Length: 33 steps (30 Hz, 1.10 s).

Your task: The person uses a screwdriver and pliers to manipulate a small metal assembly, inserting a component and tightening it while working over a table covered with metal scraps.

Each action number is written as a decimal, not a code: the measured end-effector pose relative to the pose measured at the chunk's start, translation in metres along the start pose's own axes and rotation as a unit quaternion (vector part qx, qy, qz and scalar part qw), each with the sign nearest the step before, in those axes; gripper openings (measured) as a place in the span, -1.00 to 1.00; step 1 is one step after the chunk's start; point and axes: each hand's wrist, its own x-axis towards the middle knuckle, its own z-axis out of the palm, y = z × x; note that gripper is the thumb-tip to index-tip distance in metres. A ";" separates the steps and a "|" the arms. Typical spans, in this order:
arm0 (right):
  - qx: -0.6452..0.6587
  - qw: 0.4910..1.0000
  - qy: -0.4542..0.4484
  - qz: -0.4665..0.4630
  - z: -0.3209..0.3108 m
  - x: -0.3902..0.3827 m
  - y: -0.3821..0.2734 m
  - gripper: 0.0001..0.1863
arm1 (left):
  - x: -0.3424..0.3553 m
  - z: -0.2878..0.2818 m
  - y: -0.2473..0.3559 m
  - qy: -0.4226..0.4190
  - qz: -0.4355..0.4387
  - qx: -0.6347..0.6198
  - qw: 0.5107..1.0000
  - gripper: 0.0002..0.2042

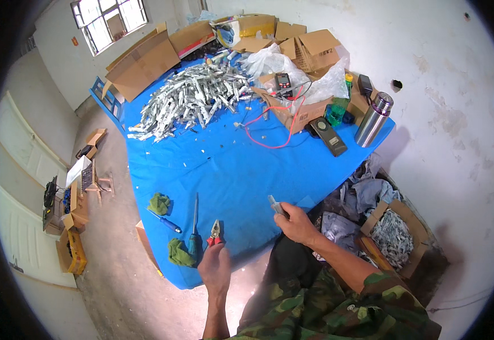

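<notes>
Silver-grey and narrow, the metallic-looking strip (273, 202) is pinched in your right hand (296, 223), its long axis running away from you and slightly left. Your left hand (215, 266) is closed around the red-handled combination pliers (216, 229), nose pointing away from you. From that nose, the strip lies rightward and slightly farther off, well apart, over the blue cloth (238, 178).

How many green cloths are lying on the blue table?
2. One green cloth lies beside the blue-handled screwdriver; the second green cloth lies nearer, left of the pliers in the left hand.
</notes>
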 end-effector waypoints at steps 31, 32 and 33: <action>-0.047 0.989 0.101 -0.095 0.047 0.036 -0.016 -0.63 | 0.030 -0.011 -0.014 -0.002 0.251 0.429 0.868 -0.65; -0.043 0.989 0.100 -0.097 0.049 0.035 -0.015 -0.63 | 0.030 -0.012 -0.014 0.001 0.253 0.432 0.866 -0.66; -0.040 0.989 0.099 -0.099 0.050 0.035 -0.013 -0.63 | 0.029 -0.012 -0.014 0.003 0.255 0.434 0.864 -0.66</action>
